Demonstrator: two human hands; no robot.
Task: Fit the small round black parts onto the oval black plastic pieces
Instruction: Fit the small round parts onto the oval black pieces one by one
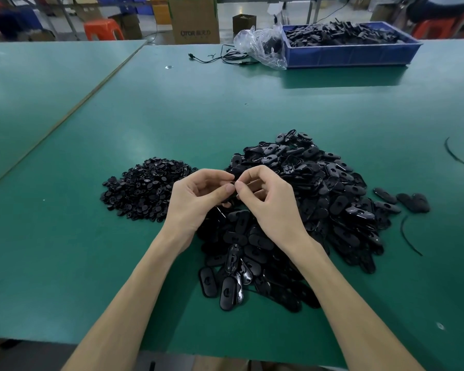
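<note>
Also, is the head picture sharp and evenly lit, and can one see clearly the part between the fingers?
Head view: light is even and soft; small glare spots shine on the oval pieces; the wide lens stretches the picture toward its corners; the far blue crate looks slightly soft; the black part pinched between the left hand and right hand is too dark to show detail.

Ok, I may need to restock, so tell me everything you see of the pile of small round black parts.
The pile of small round black parts is a low, loose heap of glossy, plastic-looking discs, lying flat or tilted on the green table. It sits left of the left hand, which hides its right edge; only the table seems to touch it.
</note>
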